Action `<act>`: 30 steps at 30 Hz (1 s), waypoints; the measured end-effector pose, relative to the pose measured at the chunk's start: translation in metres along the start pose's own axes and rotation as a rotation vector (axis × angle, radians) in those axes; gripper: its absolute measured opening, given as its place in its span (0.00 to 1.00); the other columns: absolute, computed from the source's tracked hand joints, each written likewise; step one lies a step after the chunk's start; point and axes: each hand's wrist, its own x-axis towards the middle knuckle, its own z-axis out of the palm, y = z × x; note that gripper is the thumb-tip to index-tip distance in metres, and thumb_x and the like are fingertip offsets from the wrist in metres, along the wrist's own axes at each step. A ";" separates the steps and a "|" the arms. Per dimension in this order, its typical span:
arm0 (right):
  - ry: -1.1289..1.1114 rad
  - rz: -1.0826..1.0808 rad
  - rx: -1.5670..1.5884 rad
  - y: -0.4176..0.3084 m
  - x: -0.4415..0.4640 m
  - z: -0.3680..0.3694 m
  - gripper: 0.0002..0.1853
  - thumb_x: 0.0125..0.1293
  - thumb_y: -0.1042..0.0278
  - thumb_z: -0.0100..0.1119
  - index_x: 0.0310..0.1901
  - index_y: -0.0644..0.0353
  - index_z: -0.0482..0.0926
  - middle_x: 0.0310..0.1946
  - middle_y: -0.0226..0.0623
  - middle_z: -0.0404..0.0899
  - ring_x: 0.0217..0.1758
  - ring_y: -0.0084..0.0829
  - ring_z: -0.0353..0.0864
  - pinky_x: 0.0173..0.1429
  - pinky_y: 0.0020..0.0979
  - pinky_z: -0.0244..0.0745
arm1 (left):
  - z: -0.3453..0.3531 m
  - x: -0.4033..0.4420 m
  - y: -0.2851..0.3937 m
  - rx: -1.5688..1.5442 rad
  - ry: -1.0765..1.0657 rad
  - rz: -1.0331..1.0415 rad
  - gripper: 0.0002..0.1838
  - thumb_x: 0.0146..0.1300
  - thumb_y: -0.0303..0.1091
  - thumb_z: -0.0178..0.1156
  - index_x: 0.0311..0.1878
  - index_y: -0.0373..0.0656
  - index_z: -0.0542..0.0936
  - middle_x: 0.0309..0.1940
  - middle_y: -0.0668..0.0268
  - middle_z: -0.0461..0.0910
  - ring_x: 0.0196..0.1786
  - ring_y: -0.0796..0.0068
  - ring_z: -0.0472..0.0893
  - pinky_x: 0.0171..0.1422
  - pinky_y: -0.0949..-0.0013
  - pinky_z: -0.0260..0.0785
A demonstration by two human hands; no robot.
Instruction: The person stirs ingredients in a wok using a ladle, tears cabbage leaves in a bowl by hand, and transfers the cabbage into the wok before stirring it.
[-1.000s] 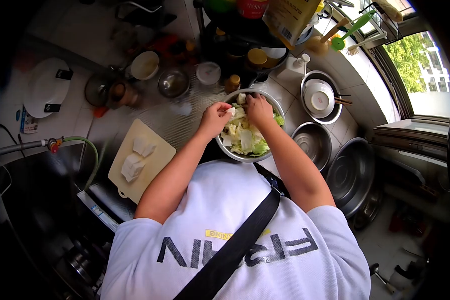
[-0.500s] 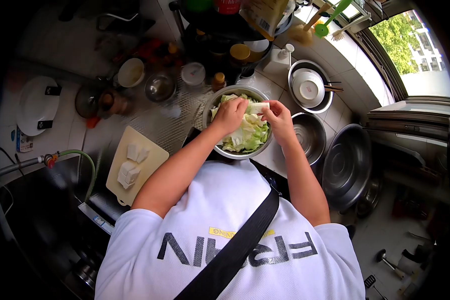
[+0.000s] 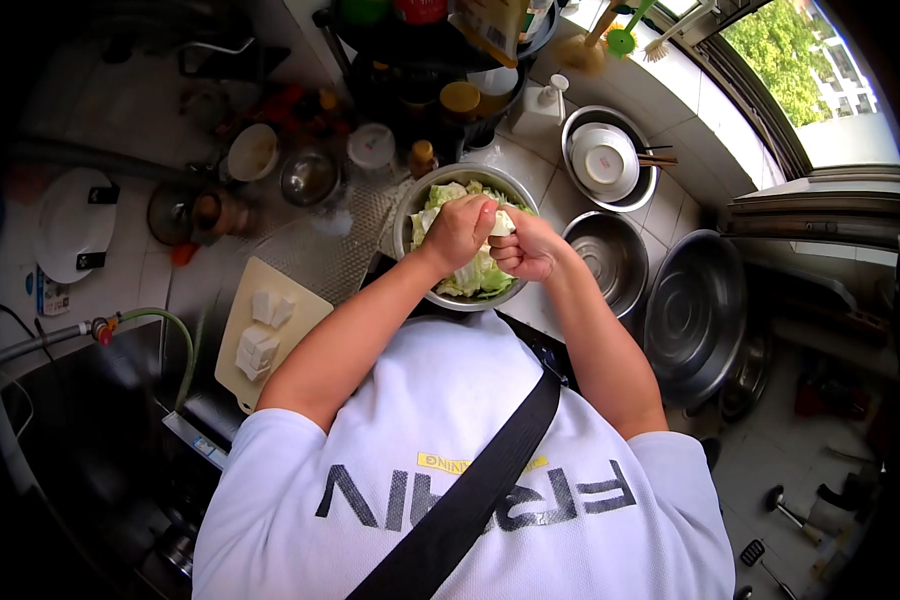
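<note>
A metal bowl point(image 3: 402, 232) holds torn pale-green cabbage leaves point(image 3: 470, 278). Above it, my left hand point(image 3: 456, 234) is closed, its thumb and fingers on one end of a pale piece of cabbage leaf point(image 3: 504, 224). My right hand point(image 3: 530, 246) curls its fingers around the other end, close beside the left. Most of the piece is hidden by my fingers, and only a whitish part shows between the hands.
White blocks resembling tofu point(image 3: 257, 350) rest on a cutting board point(image 3: 288, 345) at left. Right of the bowl stand a metal basin point(image 3: 610, 262), a bowl with stacked white dishes and chopsticks point(image 3: 605, 163), and a large dark basin point(image 3: 695, 320). A small bottle point(image 3: 423, 158) stands behind.
My right hand has moved in toward my left and its fingers have curled from a fingertip pinch into a closed grip. The view has shifted slightly.
</note>
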 end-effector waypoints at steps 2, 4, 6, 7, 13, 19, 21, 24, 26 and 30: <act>0.113 -0.320 -0.091 0.014 0.007 0.012 0.18 0.78 0.54 0.45 0.26 0.46 0.66 0.15 0.16 0.53 0.15 0.15 0.47 0.20 0.23 0.44 | 0.012 -0.011 -0.011 -0.062 0.129 -0.165 0.17 0.76 0.38 0.48 0.33 0.37 0.75 0.25 0.55 0.77 0.25 0.54 0.75 0.31 0.59 0.68; 0.221 -0.598 -0.146 0.022 0.022 0.014 0.19 0.78 0.56 0.45 0.27 0.53 0.70 0.13 0.27 0.61 0.14 0.23 0.56 0.20 0.30 0.53 | 0.024 -0.011 -0.003 -0.583 0.238 -0.678 0.17 0.78 0.41 0.48 0.34 0.41 0.74 0.23 0.64 0.73 0.21 0.67 0.70 0.27 0.66 0.62; 0.614 -1.168 -0.695 0.029 0.029 0.009 0.19 0.78 0.57 0.45 0.28 0.57 0.71 0.14 0.38 0.66 0.15 0.35 0.63 0.23 0.37 0.59 | 0.025 -0.013 -0.003 -0.930 0.239 -1.063 0.17 0.77 0.45 0.48 0.34 0.43 0.72 0.21 0.69 0.69 0.18 0.75 0.65 0.24 0.71 0.57; 0.809 -1.442 -0.984 0.031 0.029 0.011 0.20 0.78 0.57 0.45 0.29 0.60 0.72 0.15 0.43 0.69 0.15 0.41 0.67 0.24 0.40 0.62 | 0.021 -0.013 -0.007 -1.015 0.188 -1.189 0.17 0.77 0.46 0.48 0.34 0.44 0.72 0.21 0.71 0.67 0.18 0.77 0.63 0.23 0.73 0.54; 0.845 -1.373 -1.068 0.027 0.017 0.005 0.19 0.79 0.61 0.44 0.31 0.64 0.72 0.23 0.55 0.75 0.28 0.61 0.75 0.33 0.50 0.68 | 0.008 -0.013 -0.029 0.283 0.097 -0.416 0.23 0.76 0.47 0.48 0.36 0.36 0.80 0.25 0.51 0.77 0.28 0.50 0.77 0.37 0.52 0.70; 0.726 -1.260 -1.163 0.033 0.021 0.021 0.21 0.80 0.57 0.42 0.35 0.65 0.76 0.27 0.58 0.78 0.33 0.61 0.78 0.37 0.50 0.71 | 0.012 0.000 -0.002 0.095 0.085 -0.486 0.23 0.76 0.44 0.48 0.35 0.33 0.81 0.33 0.44 0.82 0.39 0.44 0.82 0.45 0.52 0.72; 0.626 -1.241 -1.148 0.034 0.022 0.023 0.22 0.80 0.55 0.40 0.38 0.65 0.78 0.28 0.57 0.79 0.33 0.60 0.79 0.38 0.49 0.71 | 0.012 0.002 0.003 -0.020 0.101 -0.548 0.22 0.75 0.43 0.49 0.33 0.34 0.81 0.30 0.45 0.82 0.36 0.44 0.82 0.41 0.52 0.73; 0.581 -1.127 -1.133 0.030 0.021 0.024 0.24 0.81 0.53 0.40 0.41 0.65 0.80 0.28 0.54 0.80 0.31 0.55 0.80 0.37 0.47 0.72 | 0.011 0.002 0.007 0.006 0.173 -0.446 0.20 0.74 0.41 0.51 0.32 0.35 0.80 0.27 0.46 0.81 0.31 0.44 0.82 0.36 0.50 0.72; 0.635 -1.020 -1.195 0.024 0.021 0.021 0.25 0.80 0.52 0.41 0.43 0.66 0.80 0.26 0.49 0.81 0.28 0.49 0.80 0.35 0.43 0.72 | 0.013 0.000 0.006 0.047 0.226 -0.336 0.18 0.74 0.38 0.51 0.31 0.35 0.80 0.26 0.47 0.81 0.29 0.44 0.81 0.34 0.51 0.72; 0.368 -0.591 -0.555 0.025 0.023 0.026 0.23 0.79 0.50 0.43 0.33 0.58 0.77 0.19 0.30 0.72 0.19 0.28 0.66 0.26 0.32 0.63 | 0.009 -0.006 0.002 0.138 0.202 -0.092 0.16 0.73 0.35 0.51 0.30 0.35 0.78 0.25 0.48 0.80 0.29 0.45 0.81 0.34 0.50 0.73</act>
